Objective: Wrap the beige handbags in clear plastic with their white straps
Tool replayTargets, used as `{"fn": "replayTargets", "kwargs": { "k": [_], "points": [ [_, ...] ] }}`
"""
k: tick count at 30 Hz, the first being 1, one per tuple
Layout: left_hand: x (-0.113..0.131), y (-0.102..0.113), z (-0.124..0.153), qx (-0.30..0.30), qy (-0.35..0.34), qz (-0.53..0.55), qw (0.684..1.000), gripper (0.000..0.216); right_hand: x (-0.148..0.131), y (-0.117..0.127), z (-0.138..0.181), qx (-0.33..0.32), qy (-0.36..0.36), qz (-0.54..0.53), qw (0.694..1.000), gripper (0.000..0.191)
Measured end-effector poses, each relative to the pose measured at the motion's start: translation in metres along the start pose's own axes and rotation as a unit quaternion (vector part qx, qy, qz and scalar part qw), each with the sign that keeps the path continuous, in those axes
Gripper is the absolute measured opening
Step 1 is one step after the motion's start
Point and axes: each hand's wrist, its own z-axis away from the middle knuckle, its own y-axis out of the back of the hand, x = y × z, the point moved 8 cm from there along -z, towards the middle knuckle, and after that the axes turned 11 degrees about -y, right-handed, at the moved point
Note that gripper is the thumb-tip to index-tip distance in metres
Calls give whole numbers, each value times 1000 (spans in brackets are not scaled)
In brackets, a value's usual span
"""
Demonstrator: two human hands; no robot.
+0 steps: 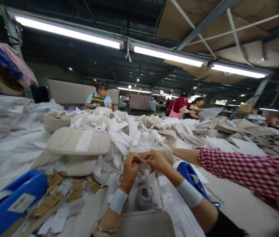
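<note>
My left hand (131, 168) and my right hand (158, 162) meet at the middle, fingers pinched together. Between them is a thin pale cord loop (141, 165), which both hands' fingertips grip. Below the hands lies a wrapped, coiled strap (144, 197), and nearer to me a beige handbag (146, 225). Just beyond my fingers sits another beige bag (164, 154), partly hidden by my right hand. Both my wrists wear pale bands, and my left wrist also has a bracelet.
A co-worker's checked sleeve (238, 168) reaches in from the right. Blue tape dispensers (18, 200) stand left and right. Brown and white tags (49, 203) lie at left, with stacked beige bags (79, 141) behind. White wrapping (119, 141) covers the table's far part; other people work beyond.
</note>
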Motion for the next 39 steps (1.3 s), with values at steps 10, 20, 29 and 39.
{"fn": "replayTargets", "kwargs": {
  "k": [10,20,29,39],
  "points": [
    [9,-2,0,-9,-22,-17,1000,12,-13,43,11,176,44,-13,983,10],
    [18,-18,2,-78,-30,-46,995,13,-34,69,25,57,22,-214,975,26],
    [-1,-24,9,-52,160,218,961,32,-39,57,49,55,97,-34,993,8],
    [-13,-27,13,-56,194,169,965,32,-21,12,16,57,132,-17,989,15]
  ]
}}
